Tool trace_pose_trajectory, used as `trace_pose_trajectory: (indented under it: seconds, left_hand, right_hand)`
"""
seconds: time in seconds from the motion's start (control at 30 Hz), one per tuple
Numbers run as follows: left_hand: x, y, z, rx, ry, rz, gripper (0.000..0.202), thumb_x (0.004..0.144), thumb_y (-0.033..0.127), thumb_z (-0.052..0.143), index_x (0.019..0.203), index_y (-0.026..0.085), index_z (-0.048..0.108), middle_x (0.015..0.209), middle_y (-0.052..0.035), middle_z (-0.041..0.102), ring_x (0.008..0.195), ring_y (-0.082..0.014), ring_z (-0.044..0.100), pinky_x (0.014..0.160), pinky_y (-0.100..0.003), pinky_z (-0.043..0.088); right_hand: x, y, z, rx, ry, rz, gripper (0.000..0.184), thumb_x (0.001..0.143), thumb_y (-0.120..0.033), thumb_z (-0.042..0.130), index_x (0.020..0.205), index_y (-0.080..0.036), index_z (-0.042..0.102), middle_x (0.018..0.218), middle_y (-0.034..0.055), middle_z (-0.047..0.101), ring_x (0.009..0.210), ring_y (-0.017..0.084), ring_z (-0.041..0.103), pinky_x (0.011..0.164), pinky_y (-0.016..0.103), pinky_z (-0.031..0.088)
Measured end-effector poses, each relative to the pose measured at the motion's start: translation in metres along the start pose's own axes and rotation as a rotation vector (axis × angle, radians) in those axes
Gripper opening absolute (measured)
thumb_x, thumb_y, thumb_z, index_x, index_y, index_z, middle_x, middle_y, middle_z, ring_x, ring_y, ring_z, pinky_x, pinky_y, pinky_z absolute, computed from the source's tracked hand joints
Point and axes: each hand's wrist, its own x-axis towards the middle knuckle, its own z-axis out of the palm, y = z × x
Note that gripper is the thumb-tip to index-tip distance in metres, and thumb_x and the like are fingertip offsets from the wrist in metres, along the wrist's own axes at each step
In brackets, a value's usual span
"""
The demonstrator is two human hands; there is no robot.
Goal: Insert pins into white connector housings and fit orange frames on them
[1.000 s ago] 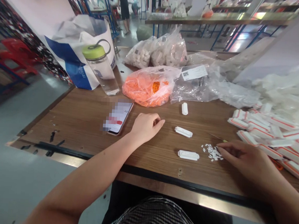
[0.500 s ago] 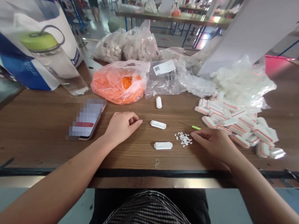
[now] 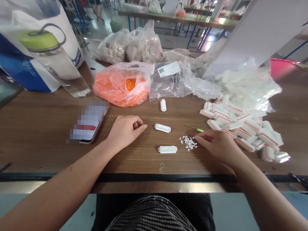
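My left hand (image 3: 126,130) rests on the table with its fingers loosely curled and the thumb against them; nothing shows in it. To its right lie a white slotted plastic housing (image 3: 163,128) and, nearer me, another one with rows of small openings (image 3: 168,149). A smaller white piece (image 3: 163,105) lies farther back. My right hand (image 3: 216,143) has its fingers curled, thumb and forefinger close together at the edge of a pile of tiny white pieces (image 3: 189,143). Whether a piece is between the fingertips is hidden. A thin tool with a green handle (image 3: 200,130) lies just behind that hand.
Beyond my right hand is a heap of white parts with red edges (image 3: 243,125). Clear bags (image 3: 168,83) and an orange-filled bag (image 3: 121,88) stand at the back. A phone (image 3: 94,121) and a bottle (image 3: 61,65) are on the left.
My right hand has moved slightly left, closer to the tiny white pieces, and now covers part of the green handle's end. My left hand stays almost still.
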Motion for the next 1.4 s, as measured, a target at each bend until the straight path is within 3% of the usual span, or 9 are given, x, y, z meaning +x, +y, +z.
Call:
trace_pose_trajectory:
  seconds: [0.2, 0.43, 0.6, 0.67, 0.77, 0.87, 1.23, 1.4]
  left_hand:
    - [-0.001, 0.002, -0.001, -0.011, -0.012, 0.009, 0.016, 0.085, 0.033, 0.065, 0.079, 0.018, 0.068, 0.070, -0.0006, 0.065, 0.062, -0.0139, 0.056, 0.062, -0.027, 0.040]
    - [-0.003, 0.003, 0.000, -0.030, 0.010, 0.027, 0.016, 0.084, 0.034, 0.066, 0.078, 0.019, 0.067, 0.069, 0.0000, 0.066, 0.061, -0.0131, 0.056, 0.060, -0.026, 0.040]
    - [-0.012, 0.013, 0.000, -0.138, 0.007, 0.032, 0.022, 0.084, 0.034, 0.065, 0.069, 0.018, 0.066, 0.064, 0.0010, 0.063, 0.058, -0.0121, 0.054, 0.057, -0.026, 0.039]
    - [-0.018, 0.020, 0.002, -0.289, -0.043, 0.137, 0.023, 0.084, 0.035, 0.067, 0.069, 0.018, 0.066, 0.065, 0.0016, 0.063, 0.056, -0.0100, 0.052, 0.055, -0.024, 0.039]
    - [-0.026, 0.027, 0.008, -0.383, -0.225, 0.267, 0.022, 0.077, 0.036, 0.074, 0.090, 0.019, 0.070, 0.070, 0.0024, 0.064, 0.054, -0.0088, 0.052, 0.054, -0.023, 0.041]
    - [-0.029, 0.030, 0.015, -0.318, -0.270, 0.269, 0.038, 0.076, 0.034, 0.075, 0.110, 0.021, 0.066, 0.072, 0.0035, 0.066, 0.055, -0.0094, 0.053, 0.058, -0.024, 0.042]
    - [-0.031, 0.033, 0.020, -0.237, -0.281, 0.291, 0.017, 0.084, 0.035, 0.066, 0.097, 0.024, 0.069, 0.074, 0.0033, 0.066, 0.063, -0.0116, 0.058, 0.060, -0.025, 0.041]
    - [-0.032, 0.033, 0.023, -0.257, -0.270, 0.281, 0.017, 0.084, 0.034, 0.067, 0.097, 0.024, 0.070, 0.072, 0.0043, 0.065, 0.063, -0.0112, 0.058, 0.061, -0.025, 0.042]
  right_hand:
    - [-0.001, -0.012, 0.002, -0.060, 0.010, 0.005, 0.024, 0.081, -0.039, 0.057, 0.074, -0.024, 0.076, 0.065, -0.0002, 0.073, 0.057, 0.017, 0.064, 0.052, 0.027, 0.039]
    - [0.004, -0.002, 0.005, 0.192, 0.025, 0.035, 0.022, 0.077, -0.039, 0.063, 0.071, -0.020, 0.073, 0.061, 0.0015, 0.071, 0.054, 0.016, 0.061, 0.051, 0.027, 0.043]
    - [-0.007, -0.032, 0.008, 0.451, 0.049, -0.037, 0.020, 0.079, -0.039, 0.065, 0.075, -0.020, 0.071, 0.072, 0.0034, 0.073, 0.064, 0.016, 0.064, 0.059, 0.027, 0.048]
    - [-0.013, -0.048, 0.013, 0.490, 0.005, -0.118, 0.018, 0.081, -0.036, 0.065, 0.075, -0.020, 0.071, 0.075, 0.0031, 0.073, 0.066, 0.016, 0.063, 0.062, 0.027, 0.049]
    - [-0.018, -0.067, 0.022, 0.446, -0.057, -0.197, 0.016, 0.083, -0.031, 0.063, 0.073, -0.020, 0.071, 0.065, -0.0004, 0.066, 0.056, 0.012, 0.052, 0.054, 0.025, 0.041]
    - [-0.018, -0.072, 0.027, 0.419, -0.078, -0.224, 0.016, 0.084, -0.029, 0.061, 0.073, -0.021, 0.071, 0.062, -0.0017, 0.062, 0.053, 0.010, 0.046, 0.051, 0.024, 0.037]
    - [-0.019, -0.072, 0.033, 0.294, -0.046, -0.263, 0.015, 0.086, -0.029, 0.059, 0.078, -0.021, 0.070, 0.064, -0.0007, 0.061, 0.057, 0.012, 0.052, 0.055, 0.025, 0.041]
    - [-0.020, -0.077, 0.029, 0.178, -0.011, -0.397, 0.018, 0.088, -0.024, 0.056, 0.079, -0.020, 0.071, 0.068, 0.0015, 0.064, 0.062, 0.013, 0.057, 0.058, 0.025, 0.042]
